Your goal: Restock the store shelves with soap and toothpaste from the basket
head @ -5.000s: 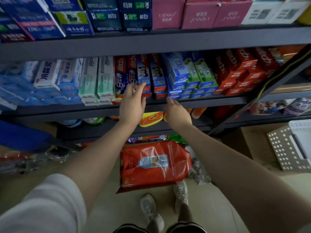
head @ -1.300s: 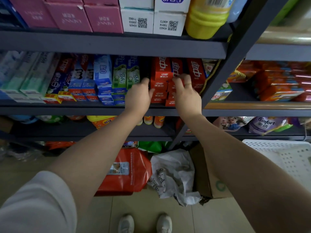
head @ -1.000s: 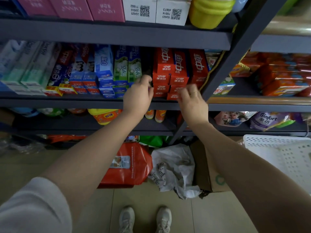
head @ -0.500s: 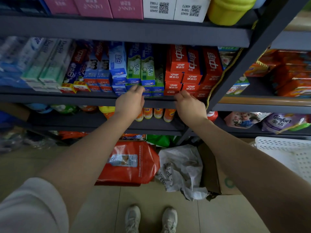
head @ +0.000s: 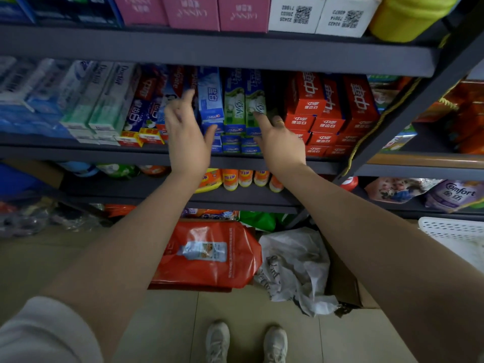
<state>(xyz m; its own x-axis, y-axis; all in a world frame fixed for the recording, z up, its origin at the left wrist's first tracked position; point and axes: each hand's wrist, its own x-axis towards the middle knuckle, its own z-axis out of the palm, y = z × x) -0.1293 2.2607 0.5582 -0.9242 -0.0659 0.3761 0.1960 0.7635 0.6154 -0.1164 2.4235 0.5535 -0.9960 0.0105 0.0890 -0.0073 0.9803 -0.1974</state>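
The person is reaching both hands toward the middle shelf (head: pixel 78 150), where the toothpaste boxes are standing. The left hand (head: pixel 187 137) is hovering with loose, spread fingers in front of the blue toothpaste boxes (head: pixel 210 100), holding nothing. The right hand (head: pixel 281 146), at its 3 o'clock, is pointing one straight finger at the green toothpaste boxes (head: pixel 234 103) and is gripping nothing. The red toothpaste boxes (head: pixel 327 106) are sitting further at 3 o'clock. The white basket (head: pixel 455 231) is lying at 4 o'clock, low on the floor.
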